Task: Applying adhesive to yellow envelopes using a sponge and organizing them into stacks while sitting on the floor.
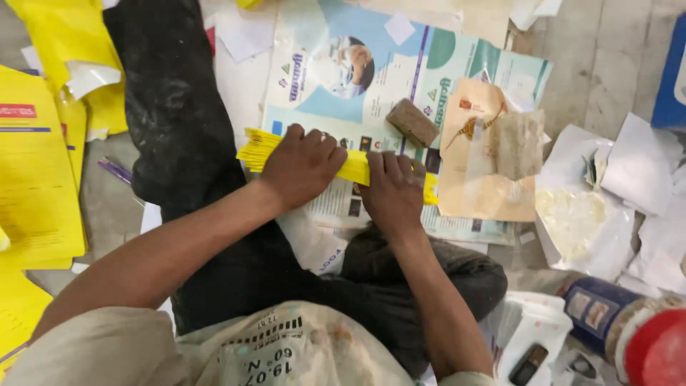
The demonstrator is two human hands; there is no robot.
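Note:
Both my hands press on a thick stack of folded yellow paper sheets [259, 147] that lies flat across a large printed blue and white poster [400, 64] on the floor. My left hand [303, 164] covers the stack's left half, fingers curled over its far edge. My right hand [391, 191] grips the right half, knuckles up, and hides most of that end. Just beyond my right hand a small brown block [412, 122] rests on the poster. A tan sheet [486, 161] with smeared paste lies to the right.
Yellow printed sheets [36, 179] pile up at the left. My black-trousered legs [179, 121] stretch across the floor. White paper with pale paste [575, 214] lies at right, a blue can with a red lid [622, 322] and a dark phone [529, 363] at the lower right.

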